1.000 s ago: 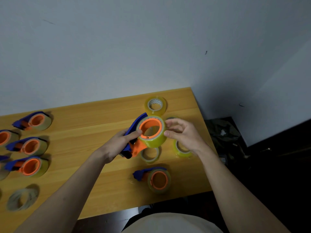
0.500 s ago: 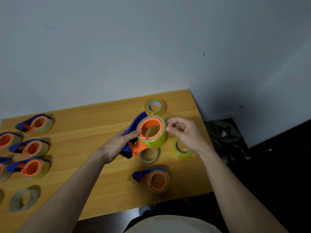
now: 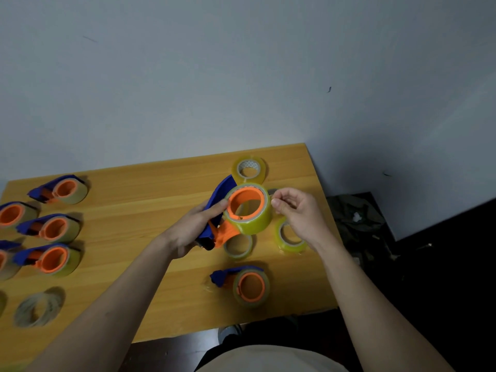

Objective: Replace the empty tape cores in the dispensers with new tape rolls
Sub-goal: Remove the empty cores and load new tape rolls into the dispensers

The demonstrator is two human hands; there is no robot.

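The left hand (image 3: 193,232) grips the dispenser (image 3: 214,218) (long axis slanting away, roll (image 3: 251,210) upward); the right hand (image 3: 298,213) pinches at the roll's edge, above the surface (image 3: 150,200).

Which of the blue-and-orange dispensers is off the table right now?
The dispenser with the yellow-green roll, held up by the left hand; right hand pinches at the roll's edge. All others lie on the table.

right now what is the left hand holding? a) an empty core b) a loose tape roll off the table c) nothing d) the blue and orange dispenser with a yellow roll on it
d: the left hand grips the blue and orange dispenser with the yellow roll on its hub, lifted above the table, while the right hand pinches at the roll's edge.
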